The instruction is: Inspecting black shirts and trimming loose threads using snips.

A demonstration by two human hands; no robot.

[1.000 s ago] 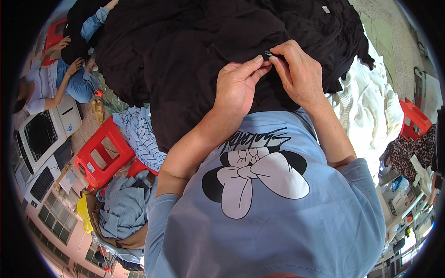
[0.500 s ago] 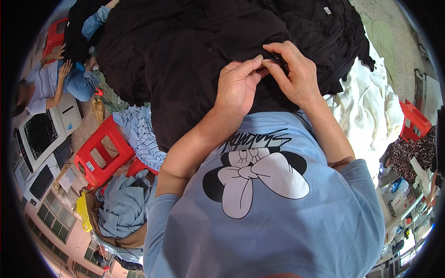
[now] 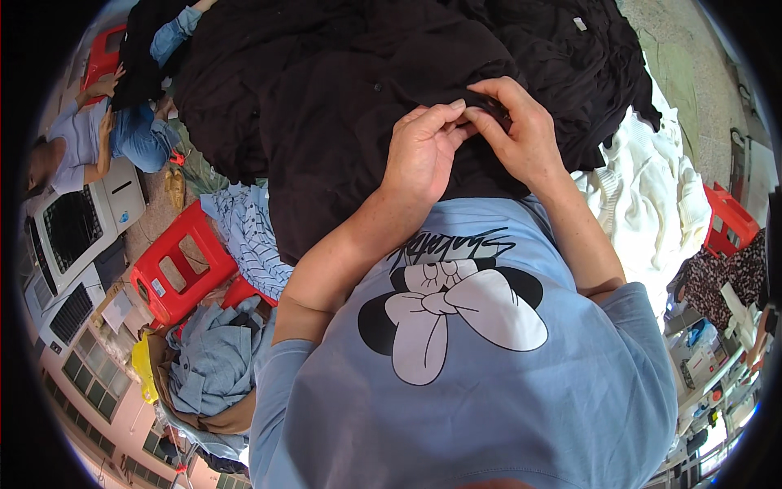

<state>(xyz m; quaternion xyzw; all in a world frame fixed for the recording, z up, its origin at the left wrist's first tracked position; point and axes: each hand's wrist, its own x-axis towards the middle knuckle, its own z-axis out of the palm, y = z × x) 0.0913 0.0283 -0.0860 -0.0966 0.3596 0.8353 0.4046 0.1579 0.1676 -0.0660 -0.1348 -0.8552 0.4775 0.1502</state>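
Observation:
A large heap of black cloth (image 3: 326,122) spreads in front of me, its nearest part a garment with a small dark button (image 3: 377,87) on it. Over this garment my left hand (image 3: 417,155) and my right hand (image 3: 525,138) meet, thumbs and fingertips pinched close together. Both are closed on the black garment, and a fold of it runs up under the right fingers. What exactly lies between the fingertips is too small to make out.
White knitwear (image 3: 643,187) is piled at my right, beside a red stool (image 3: 727,220). To my left are another red stool (image 3: 208,236), a blue patterned garment (image 3: 248,224) and a bag of denim-blue clothes (image 3: 212,359). A co-worker (image 3: 77,147) sits at the far left, handling black cloth.
My hands stay pinched together at nearly the same spot, with the right fingers shifted only slightly. At the far left, the co-worker's hands have moved on the black cloth.

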